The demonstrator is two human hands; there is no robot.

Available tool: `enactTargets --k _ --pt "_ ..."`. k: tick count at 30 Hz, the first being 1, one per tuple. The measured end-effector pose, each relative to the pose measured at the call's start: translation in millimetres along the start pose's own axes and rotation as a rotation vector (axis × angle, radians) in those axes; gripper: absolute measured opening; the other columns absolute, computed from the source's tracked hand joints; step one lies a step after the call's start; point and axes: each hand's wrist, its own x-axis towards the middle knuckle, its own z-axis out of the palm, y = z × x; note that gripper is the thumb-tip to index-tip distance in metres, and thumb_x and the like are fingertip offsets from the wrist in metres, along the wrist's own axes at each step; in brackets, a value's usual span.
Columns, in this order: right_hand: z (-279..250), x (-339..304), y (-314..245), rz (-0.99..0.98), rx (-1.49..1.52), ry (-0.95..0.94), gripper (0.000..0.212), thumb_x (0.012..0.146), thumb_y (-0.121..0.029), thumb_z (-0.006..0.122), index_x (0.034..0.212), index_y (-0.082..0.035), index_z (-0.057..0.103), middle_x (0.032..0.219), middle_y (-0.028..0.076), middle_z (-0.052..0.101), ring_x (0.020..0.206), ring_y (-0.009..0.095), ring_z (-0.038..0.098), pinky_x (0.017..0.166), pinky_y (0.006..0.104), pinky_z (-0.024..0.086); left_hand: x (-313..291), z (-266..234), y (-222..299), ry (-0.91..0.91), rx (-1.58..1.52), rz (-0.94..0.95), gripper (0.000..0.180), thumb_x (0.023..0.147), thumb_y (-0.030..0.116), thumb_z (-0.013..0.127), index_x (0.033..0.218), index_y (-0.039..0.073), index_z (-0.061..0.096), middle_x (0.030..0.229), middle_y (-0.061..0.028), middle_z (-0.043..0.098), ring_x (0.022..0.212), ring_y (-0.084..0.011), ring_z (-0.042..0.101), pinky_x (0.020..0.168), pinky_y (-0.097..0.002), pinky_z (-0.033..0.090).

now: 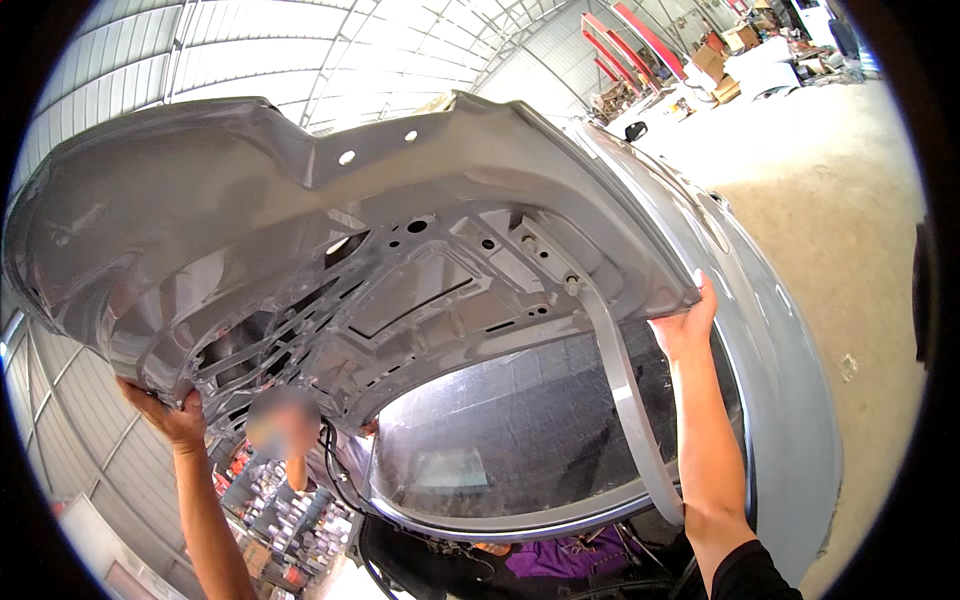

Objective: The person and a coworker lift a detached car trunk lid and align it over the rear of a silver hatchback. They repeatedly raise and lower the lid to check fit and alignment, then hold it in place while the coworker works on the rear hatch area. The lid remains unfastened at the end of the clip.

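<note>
A grey trunk lid (400, 210) is raised and tilted overhead, its bare inner side with holes and slots facing me. My left hand (175, 415) grips the lid's edge at the lower left, thumb on the near side. My right hand (690, 322) holds the lid's right corner, its fingers partly hidden behind the edge. A grey hinge arm (620, 385) runs from the lid down into the trunk opening beside my right forearm. Black cables (335, 465) hang on the left side of the opening.
Below the lid lies the rear window (500, 430), with the grey car body (785, 400) on the right. Purple cloth (570, 558) is inside the trunk. Another person (295, 425) stands behind the lid at left. Red lift posts (650, 40) and cardboard boxes (712, 65) stand far off.
</note>
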Motion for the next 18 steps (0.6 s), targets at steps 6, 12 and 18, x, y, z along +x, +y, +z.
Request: enactTargets --k 6,12,18 --pt "-9 7 -2 0.016 0.034 -0.054 0.06 0.089 -0.043 0.041 0.129 0.002 0.046 0.129 0.018 0.052 0.117 0.033 0.051 0.097 0.05 0.039 6 3 16 0.011 0.007 0.021 0.123 0.064 0.074 0.065 0.144 -0.005 0.013 0.144 -0.0224 0.025 0.135 -0.0347 0.027 0.11 -0.0437 0.021" --pt "-9 6 -1 0.017 0.005 -0.041 0.06 0.089 -0.045 0.042 0.13 0.0 0.046 0.13 0.017 0.052 0.118 0.032 0.05 0.096 0.0484 0.039 4 2 10 0.008 -0.049 0.005 0.12 0.065 0.066 0.068 0.145 -0.004 0.013 0.143 -0.0216 0.026 0.135 -0.0342 0.027 0.11 -0.0435 0.021" --pt "-4 3 -4 0.018 0.012 -0.051 0.06 0.09 -0.043 0.041 0.13 0.001 0.045 0.13 0.017 0.051 0.118 0.031 0.05 0.098 0.0479 0.039 5 1 10 -0.001 -0.057 -0.007 0.117 0.063 0.058 0.071 0.146 -0.002 0.013 0.143 -0.0206 0.026 0.135 -0.034 0.027 0.11 -0.043 0.021"
